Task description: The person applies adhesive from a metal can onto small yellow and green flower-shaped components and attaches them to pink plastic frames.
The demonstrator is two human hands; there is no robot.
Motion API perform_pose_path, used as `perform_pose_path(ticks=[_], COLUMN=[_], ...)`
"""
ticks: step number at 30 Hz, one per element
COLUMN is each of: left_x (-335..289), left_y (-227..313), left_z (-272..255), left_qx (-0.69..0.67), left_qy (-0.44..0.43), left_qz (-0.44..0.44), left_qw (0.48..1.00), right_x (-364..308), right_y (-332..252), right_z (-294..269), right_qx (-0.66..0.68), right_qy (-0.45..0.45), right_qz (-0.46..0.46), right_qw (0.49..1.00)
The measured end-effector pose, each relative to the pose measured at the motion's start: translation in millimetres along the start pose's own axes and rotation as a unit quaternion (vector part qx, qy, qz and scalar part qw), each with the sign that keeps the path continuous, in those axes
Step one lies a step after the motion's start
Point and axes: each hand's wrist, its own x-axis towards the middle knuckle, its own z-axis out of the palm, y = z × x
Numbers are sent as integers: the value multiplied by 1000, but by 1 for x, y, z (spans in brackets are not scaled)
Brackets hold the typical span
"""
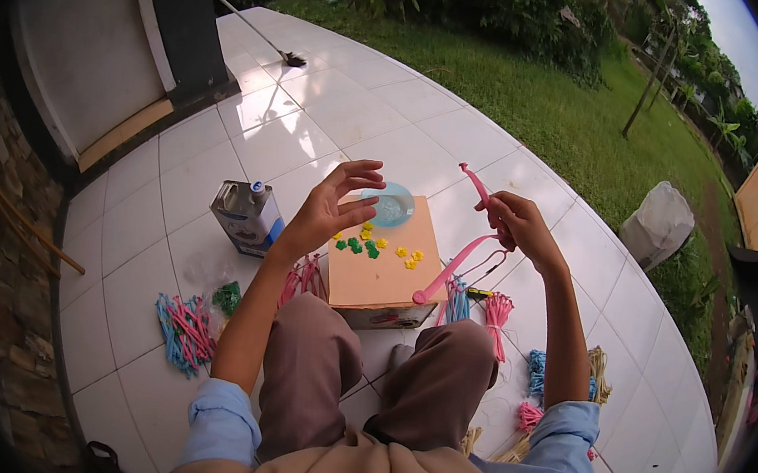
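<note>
Raised over the right side, my right hand (pixel 519 224) is closed on a long pink strip (pixel 454 266). One end of the strip sticks up above the fingers; the other hangs in a curve down to the right edge of the box. A thin dark loop (pixel 491 267) dangles below the same hand, its kind unclear. My left hand (pixel 336 210) is lifted with fingers apart and nothing visible in it, above the left edge of a cardboard box (pixel 375 282). Small yellow flower shapes (pixel 409 256) and green ones (pixel 355 245) lie on the box top, by a pale blue dish (pixel 388 205).
A metal can (pixel 248 219) stands left of the box. Bundles of pink and blue strips (pixel 185 332) lie on the white tiles at left, with pink bundles (pixel 498 314) at right. A broom (pixel 291 57) rests farther off; a white sack (pixel 658 224) stands by the grass.
</note>
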Motion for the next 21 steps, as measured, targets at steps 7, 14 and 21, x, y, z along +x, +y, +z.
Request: perform_pose_path(ticks=[7,14,21], left_x=[44,38,24], left_y=[-52,-69,-51], left_z=[42,44,12], left_qx=[520,304,372], left_qy=[-81,-138,-64], left_qz=[258,32,54], left_qw=[810,942,925], right_x=[25,12,5], right_y=[16,35,44], right_z=[16,11,16], right_qx=[77,223,63], right_qy=[-215,-155,-66], right_qz=[80,29,-58], right_qw=[970,962,994])
